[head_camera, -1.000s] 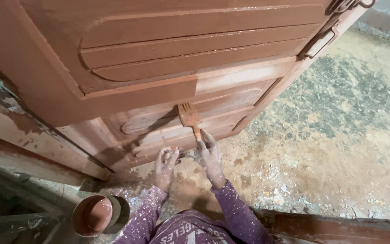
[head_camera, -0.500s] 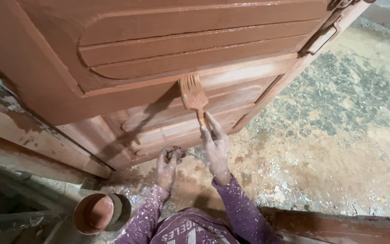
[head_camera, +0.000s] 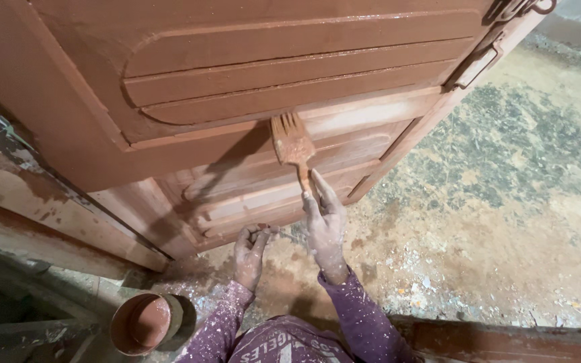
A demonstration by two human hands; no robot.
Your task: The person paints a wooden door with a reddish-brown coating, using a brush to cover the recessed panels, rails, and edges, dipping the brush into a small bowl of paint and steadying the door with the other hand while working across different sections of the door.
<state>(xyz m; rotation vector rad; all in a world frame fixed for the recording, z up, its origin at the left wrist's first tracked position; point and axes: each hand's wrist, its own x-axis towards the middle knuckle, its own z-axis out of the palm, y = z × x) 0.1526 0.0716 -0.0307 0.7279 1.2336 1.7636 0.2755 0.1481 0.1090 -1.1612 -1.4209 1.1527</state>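
Note:
My right hand (head_camera: 324,225) grips the handle of a paint brush (head_camera: 292,142), its brown-coated bristles pressed against a wooden panelled door (head_camera: 250,74). The door's upper panels are brown with paint; the lower panels below the brush show paler wood. My left hand (head_camera: 249,252) hangs low beside the right, fingers curled near the door's bottom edge, holding nothing I can make out. Both hands and my purple sleeves are speckled with paint.
A round tin of brown paint (head_camera: 141,324) stands on the floor at lower left. A metal latch (head_camera: 479,64) is fixed on the door's right edge. The stained, dusty concrete floor (head_camera: 506,215) spreads to the right. A worn door frame (head_camera: 48,202) runs along the left.
My right hand has carried the brush upward on the door, from the lower panel to the rail beneath the painted upper panels. The left hand has stayed low.

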